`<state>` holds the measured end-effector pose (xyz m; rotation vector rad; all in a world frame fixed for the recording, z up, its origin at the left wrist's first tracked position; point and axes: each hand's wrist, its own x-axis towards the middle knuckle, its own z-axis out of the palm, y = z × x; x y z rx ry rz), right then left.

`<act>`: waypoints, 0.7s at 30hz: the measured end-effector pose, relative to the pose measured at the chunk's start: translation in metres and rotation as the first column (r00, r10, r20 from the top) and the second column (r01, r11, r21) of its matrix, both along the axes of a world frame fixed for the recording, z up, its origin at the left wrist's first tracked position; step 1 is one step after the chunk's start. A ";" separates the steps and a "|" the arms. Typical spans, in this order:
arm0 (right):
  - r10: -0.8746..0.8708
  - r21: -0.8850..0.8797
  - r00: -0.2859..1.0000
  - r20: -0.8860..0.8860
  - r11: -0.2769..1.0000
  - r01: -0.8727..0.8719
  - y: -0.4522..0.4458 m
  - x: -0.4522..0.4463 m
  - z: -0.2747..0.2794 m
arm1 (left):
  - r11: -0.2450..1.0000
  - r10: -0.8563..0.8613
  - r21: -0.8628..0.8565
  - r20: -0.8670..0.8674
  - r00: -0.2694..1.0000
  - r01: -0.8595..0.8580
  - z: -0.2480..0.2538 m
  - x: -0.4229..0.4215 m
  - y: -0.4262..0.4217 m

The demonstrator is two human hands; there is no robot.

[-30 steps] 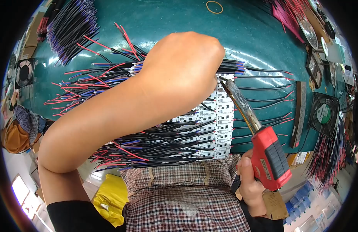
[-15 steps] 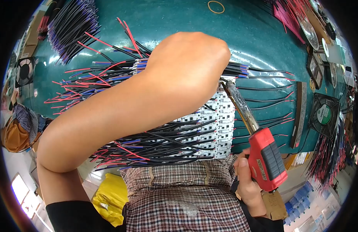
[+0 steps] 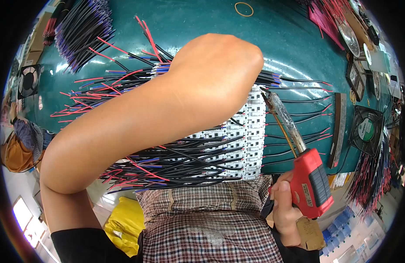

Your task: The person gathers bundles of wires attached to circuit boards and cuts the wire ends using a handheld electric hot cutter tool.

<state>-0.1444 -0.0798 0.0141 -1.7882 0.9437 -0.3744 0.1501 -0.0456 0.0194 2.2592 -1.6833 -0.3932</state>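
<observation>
My left hand (image 3: 220, 65) is bent over the upper part of the white circuit boards (image 3: 254, 131), its back to the camera; its fingers and whatever they hold are hidden beneath it. In my right hand (image 3: 285, 206) is a red soldering iron (image 3: 309, 184), gripped by its handle. The iron's tip is at the top right edge of the boards, just right of my left hand. Black wires with red and blue ends (image 3: 180, 160) lie across the boards and to the left. More black wires (image 3: 299, 100) run out from the boards' right edge.
A wire bundle (image 3: 82, 33) lies at the back left of the green table (image 3: 189, 17), and a rubber band (image 3: 244, 9) at the back. A dark bar (image 3: 338, 129) and a fan (image 3: 366, 130) are at the right. Another fan (image 3: 28, 81) stands at the left, near another person's hand (image 3: 13, 111).
The soldering iron in my right hand first shifted slightly left, then moved right, with its tip now farther right. My left hand has moved slightly right.
</observation>
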 end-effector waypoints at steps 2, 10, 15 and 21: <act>0.001 -0.025 0.998 0.061 1.000 0.001 -0.002 -0.001 -0.002 | 1.000 -0.020 -0.012 -0.024 1.000 0.020 -0.003 0.003 0.003; 0.016 0.025 0.995 0.101 1.000 -0.019 -0.004 -0.006 0.000 | 0.999 0.011 -0.028 -0.183 0.983 -0.017 0.006 0.006 0.007; -0.004 0.068 0.991 0.137 0.998 -0.005 -0.002 -0.010 -0.001 | 0.936 0.106 -0.346 0.088 0.990 -0.070 0.014 -0.002 0.010; 0.047 0.077 0.994 0.098 0.996 -0.055 -0.001 -0.017 0.005 | 0.979 0.096 -0.163 -0.147 0.984 -0.120 0.012 -0.017 0.020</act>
